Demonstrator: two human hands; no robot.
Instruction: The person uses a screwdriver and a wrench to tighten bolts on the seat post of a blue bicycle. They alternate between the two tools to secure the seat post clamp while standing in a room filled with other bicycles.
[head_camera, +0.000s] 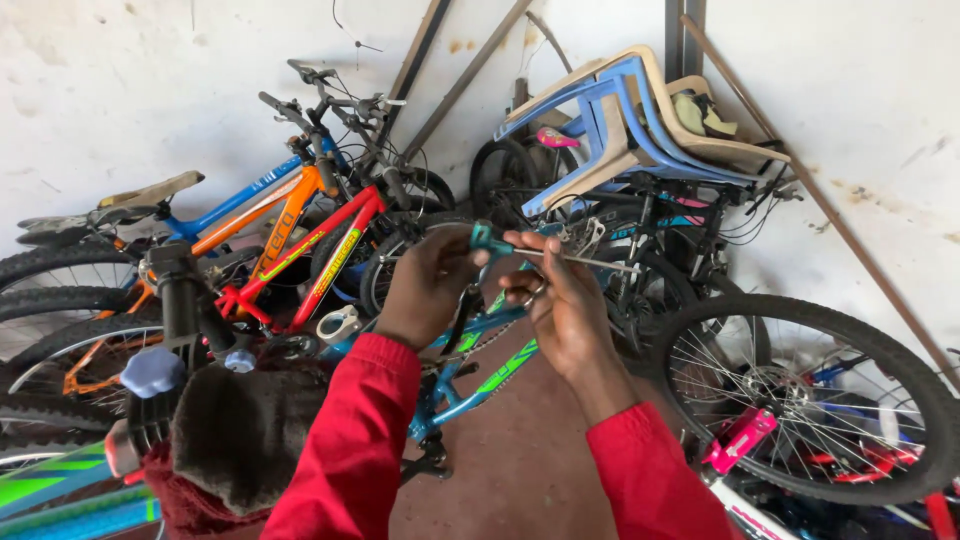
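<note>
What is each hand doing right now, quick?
Left hand: closed on the teal handle of a small metal-shafted tool.
Right hand: fingers pinching the tool's thin metal shaft.

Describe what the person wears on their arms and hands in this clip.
Both arms are covered by bright red long sleeves, plain with no visible markings, ending at the wrists. The left hand and right hand are bare: no gloves, and no watch or bracelet shows. Whether a ring is worn cannot be told.
</note>
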